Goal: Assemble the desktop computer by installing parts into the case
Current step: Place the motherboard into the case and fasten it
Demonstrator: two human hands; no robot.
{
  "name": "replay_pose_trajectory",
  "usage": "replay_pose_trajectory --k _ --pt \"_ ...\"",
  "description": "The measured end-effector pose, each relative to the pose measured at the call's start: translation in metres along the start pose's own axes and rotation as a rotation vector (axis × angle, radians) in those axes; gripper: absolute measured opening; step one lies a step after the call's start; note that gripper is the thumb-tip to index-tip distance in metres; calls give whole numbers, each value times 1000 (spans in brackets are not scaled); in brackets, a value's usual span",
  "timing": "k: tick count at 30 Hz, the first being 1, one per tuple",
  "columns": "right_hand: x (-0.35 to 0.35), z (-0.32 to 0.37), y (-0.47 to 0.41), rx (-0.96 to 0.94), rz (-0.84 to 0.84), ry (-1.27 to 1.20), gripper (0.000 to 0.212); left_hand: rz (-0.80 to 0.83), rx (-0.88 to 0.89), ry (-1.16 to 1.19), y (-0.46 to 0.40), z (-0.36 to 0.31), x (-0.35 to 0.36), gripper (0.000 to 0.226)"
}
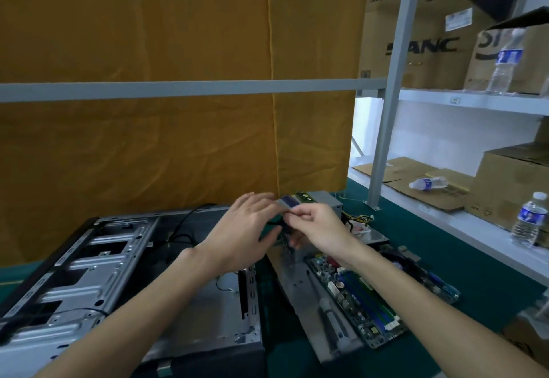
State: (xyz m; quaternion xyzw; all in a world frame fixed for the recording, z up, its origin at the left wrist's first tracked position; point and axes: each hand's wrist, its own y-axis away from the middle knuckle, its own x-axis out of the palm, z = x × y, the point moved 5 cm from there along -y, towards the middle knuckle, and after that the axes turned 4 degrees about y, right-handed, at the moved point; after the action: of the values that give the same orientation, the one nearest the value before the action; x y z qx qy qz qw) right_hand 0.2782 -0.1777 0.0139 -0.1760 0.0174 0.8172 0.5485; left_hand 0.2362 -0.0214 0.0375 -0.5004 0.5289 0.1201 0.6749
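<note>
1. Yellow cloth backdrop (pixel 148 35) fills most of the view, with a grey crossbar (pixel 178 89) running across in front of it.
2. Shelving rack (pixel 463 101) on my right: cardboard boxes (pixel 430 50) on the upper shelf, flattened cardboard and another box on the lower one.
3. Green mat (pixel 490 285) covers the bench under everything.
4. Open computer case (pixel 89 273) lies on its side on the mat, at my left. Black cables trail over its far edge.
5. Motherboard (pixel 365 294) sits on a metal tray (pixel 300 291) just to the right of the case, apart from it, blue slots facing up.
6. Power supply (pixel 326 199) is behind my hands near the cloth, its yellow and black wire bundle (pixel 356 219) spilling to the right.
7. Water bottles: one upright on the upper shelf (pixel 505 62), one lying on the lower shelf (pixel 427 183), one upright at the far right (pixel 528 220).
8. My left hand (pixel 237 238) is raised over the gap between case and tray, fingers loosely spread, fingertips touching the small part.
9. My right hand (pixel 318 226) is beside it, fingers curled, pinching the same part.
10. The part is a small blue-and-silver module (pixel 289 201) held in the air between both hands (motion blur, can't identify it more closely). A black cable (pixel 274 223) hangs just below it.
</note>
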Motion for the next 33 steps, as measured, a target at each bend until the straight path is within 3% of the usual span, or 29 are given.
replay_pose_trajectory --k 4,8,12,16,19,23,27,29,33 --pt "14 18 -2 69 35 -258 22 72 -228 325 9 10 -16 33" --pt "36 21 0 132 81 -404 27 -20 -261 310 26 17 -35 30" --pt "58 23 -3 160 131 -419 16 -24 -301 329 50 20 -41 23" --pt "76 22 -12 135 156 -254 23 4 -458 408 77 39 -43 19" --pt "81 19 -26 113 37 -132 30 64 -506 463 93 54 -45 18" --pt "94 15 -45 76 -106 231 19 158 -545 492 105 72 -37 16" --pt "117 -8 -49 153 -9 561 59 249 -605 609 111 83 -21 14" --pt "123 -20 -45 173 22 608 69 343 -656 624 116 88 -10 16" --pt "119 -23 -44 156 -4 625 72 706 -730 441 123 91 16 23"
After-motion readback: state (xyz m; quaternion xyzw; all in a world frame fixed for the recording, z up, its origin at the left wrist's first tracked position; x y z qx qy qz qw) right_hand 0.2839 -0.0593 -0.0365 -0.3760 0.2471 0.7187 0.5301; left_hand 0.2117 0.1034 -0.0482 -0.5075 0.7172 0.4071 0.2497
